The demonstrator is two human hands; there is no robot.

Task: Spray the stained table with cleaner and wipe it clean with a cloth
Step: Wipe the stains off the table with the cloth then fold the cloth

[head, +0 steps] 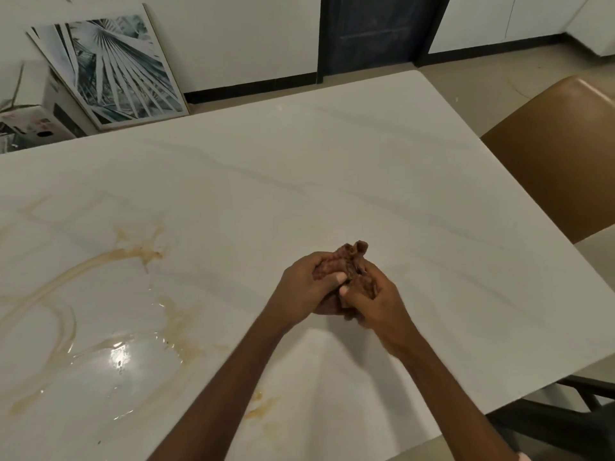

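A bunched brown cloth (353,261) is held just above the white marble table (332,168), right of centre. My left hand (304,287) grips its left side and my right hand (372,301) grips its right side, thumbs meeting in the middle. Yellow-brown stains (139,252) streak the left part of the table, and a wet shiny puddle (126,357) lies at the lower left. A smaller stain (259,409) sits near the front edge under my left forearm. No spray bottle is in view.
A brown leather chair (559,154) stands at the table's right side. A framed palm-leaf print (113,68) and a cardboard box (36,111) lean by the far wall. A dark doorway (376,31) is behind the table.
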